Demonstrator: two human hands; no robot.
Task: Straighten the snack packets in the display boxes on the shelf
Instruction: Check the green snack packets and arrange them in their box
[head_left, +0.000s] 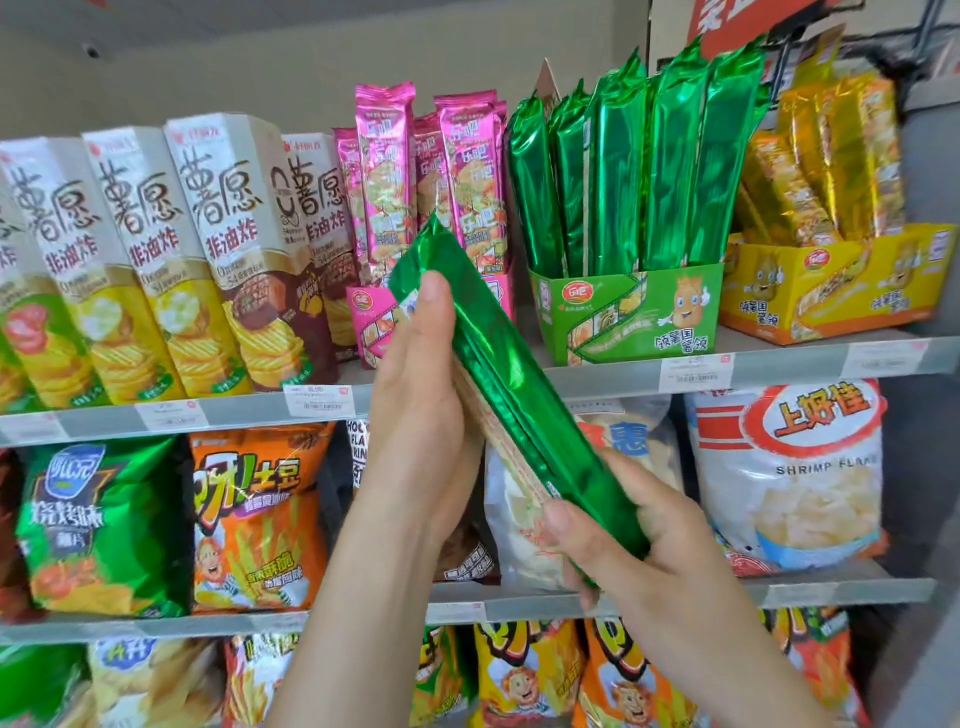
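The shelf (597, 382) edge runs behind the grip. The green display box (631, 312) stands above and to the right of it and holds upright packets (623, 171). The held green packets (498, 374) lie diagonally. The left hand (415, 405) clasps their upper half, and the right hand (639, 540) clasps their lower end.

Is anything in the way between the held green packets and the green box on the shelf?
Nothing visible. The green packets, gripped by the left hand and right hand, are in open air down-left of the green box. Upright packets fill much of it.
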